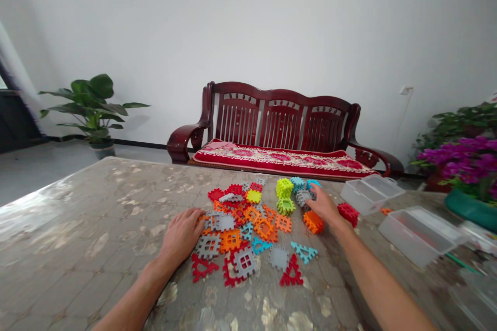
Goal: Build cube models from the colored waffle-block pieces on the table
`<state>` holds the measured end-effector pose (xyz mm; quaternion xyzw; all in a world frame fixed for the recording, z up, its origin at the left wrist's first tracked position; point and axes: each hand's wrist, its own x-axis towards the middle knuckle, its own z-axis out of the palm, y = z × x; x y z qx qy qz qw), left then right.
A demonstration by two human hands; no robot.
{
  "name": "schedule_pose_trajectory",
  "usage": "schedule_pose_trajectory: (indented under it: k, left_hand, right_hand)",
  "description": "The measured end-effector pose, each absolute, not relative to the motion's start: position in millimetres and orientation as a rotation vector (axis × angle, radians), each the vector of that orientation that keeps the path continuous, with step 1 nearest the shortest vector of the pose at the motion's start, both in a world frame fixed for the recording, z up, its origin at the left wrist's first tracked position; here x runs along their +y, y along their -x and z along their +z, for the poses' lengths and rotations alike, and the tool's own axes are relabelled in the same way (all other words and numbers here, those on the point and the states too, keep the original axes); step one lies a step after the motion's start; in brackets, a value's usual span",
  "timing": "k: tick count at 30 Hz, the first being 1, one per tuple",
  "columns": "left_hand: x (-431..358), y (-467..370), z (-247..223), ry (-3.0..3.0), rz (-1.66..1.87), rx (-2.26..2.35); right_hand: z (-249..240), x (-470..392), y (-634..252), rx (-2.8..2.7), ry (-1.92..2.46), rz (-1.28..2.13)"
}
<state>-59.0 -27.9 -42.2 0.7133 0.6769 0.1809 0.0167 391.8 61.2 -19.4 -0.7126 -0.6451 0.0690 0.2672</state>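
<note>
My left hand (184, 230) lies on the table with its fingers stretched out, their tips at the left edge of a loose heap of plastic interlocking tiles. The heap mixes orange tiles (231, 240), grey tiles (209, 244), red triangles (292, 271) and blue triangles (304, 252). Farther right, my right hand (324, 207) curls its fingers and thumb around the near side of a stack of grey tiles (303, 198). Beside it are a blue stack (313, 184), a paler blue stack (297, 183), yellow-green stacks (285, 206), an orange stack (312, 221) and a red stack (348, 214).
Two clear plastic boxes, one farther back (370, 194) and one nearer (419, 232), stand at the right. Behind them is a pot of purple flowers (466, 160). A wooden bench (279, 108) stands beyond the table (97, 248); a leafy plant (93, 106) is at left.
</note>
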Motion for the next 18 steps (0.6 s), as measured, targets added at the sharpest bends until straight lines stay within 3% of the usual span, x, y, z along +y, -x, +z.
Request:
schedule_pose_trajectory:
  k: [11, 18]
  left_hand:
    - [-28.1, 58.4, -41.4, -2.224, 0.552, 2.109]
    - [-29.6, 56.1, -37.3, -2.201, 0.575, 2.097]
  right_hand:
    - [-6.9, 53.9, -371.6, -1.711, 2.104, 0.094]
    - [-2.1, 49.6, -334.7, -1.814, 1.672, 0.039]
